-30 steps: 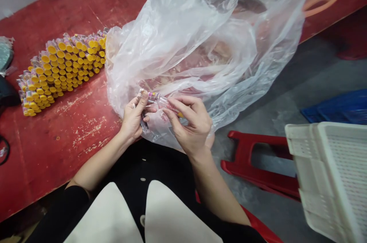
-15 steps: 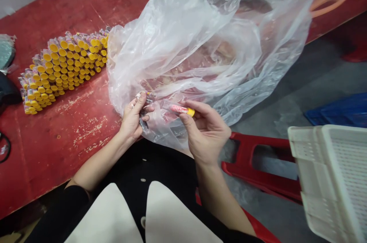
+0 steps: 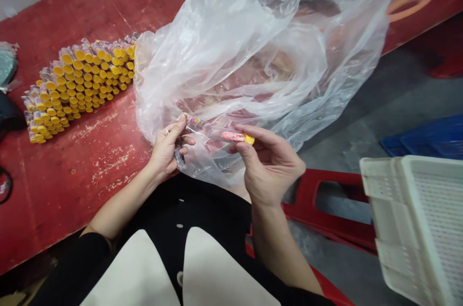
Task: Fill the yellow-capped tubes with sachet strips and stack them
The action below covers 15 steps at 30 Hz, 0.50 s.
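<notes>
My right hand (image 3: 271, 164) pinches the yellow cap of a clear tube (image 3: 233, 137) with pink and white contents. The tube stretches left toward my left hand (image 3: 169, 144), whose thumb and fingers close on a clear wrapper (image 3: 195, 123) with a printed, multicoloured part. Beneath both hands lies a large crumpled transparent plastic bag (image 3: 217, 41). To the left, many yellow-capped tubes (image 3: 81, 79) are stacked in a pile, caps facing me.
The red table (image 3: 108, 152) has worn patches. At the right are a white crate (image 3: 398, 219), a red stool (image 3: 333, 214) and a blue crate (image 3: 427, 137). An orange handle (image 3: 412, 3) lies beyond the bag.
My right hand has moved right with the capped tube, away from my left hand. More of the tube and the printed wrapper now shows between the hands.
</notes>
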### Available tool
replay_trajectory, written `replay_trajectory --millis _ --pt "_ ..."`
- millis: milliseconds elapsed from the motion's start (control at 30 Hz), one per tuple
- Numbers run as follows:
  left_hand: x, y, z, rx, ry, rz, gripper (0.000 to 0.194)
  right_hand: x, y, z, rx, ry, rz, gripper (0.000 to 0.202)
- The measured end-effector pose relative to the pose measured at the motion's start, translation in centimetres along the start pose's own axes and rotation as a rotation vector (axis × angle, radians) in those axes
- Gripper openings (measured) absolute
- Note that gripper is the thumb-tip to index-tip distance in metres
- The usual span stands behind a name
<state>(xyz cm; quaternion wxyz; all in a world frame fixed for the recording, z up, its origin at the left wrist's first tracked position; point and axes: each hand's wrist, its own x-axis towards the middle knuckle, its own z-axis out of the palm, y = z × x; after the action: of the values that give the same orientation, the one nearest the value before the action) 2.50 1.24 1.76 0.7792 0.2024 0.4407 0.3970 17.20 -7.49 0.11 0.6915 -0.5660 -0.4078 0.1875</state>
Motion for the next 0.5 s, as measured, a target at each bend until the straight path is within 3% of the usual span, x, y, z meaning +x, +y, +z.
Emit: replay_trajectory --millis 167,333,500 --pt "0.1 -0.1 -0.1 0.011 -0.028 -0.021 0.035 -0.1 0.4 0.0 0.008 -0.026 0.010 0.023" --pt "0.0 -0.4 0.0 0.029 -0.061 -0.004 0.037 -0.6 0.4 0.0 -0.154 -0.016 -0.165 0.030" --pt "-0.1 -0.4 0.1 0.039 -0.018 0.085 0.043 -1.2 0.0 -0.5 -0.198 -0.159 -0.202 0.044"
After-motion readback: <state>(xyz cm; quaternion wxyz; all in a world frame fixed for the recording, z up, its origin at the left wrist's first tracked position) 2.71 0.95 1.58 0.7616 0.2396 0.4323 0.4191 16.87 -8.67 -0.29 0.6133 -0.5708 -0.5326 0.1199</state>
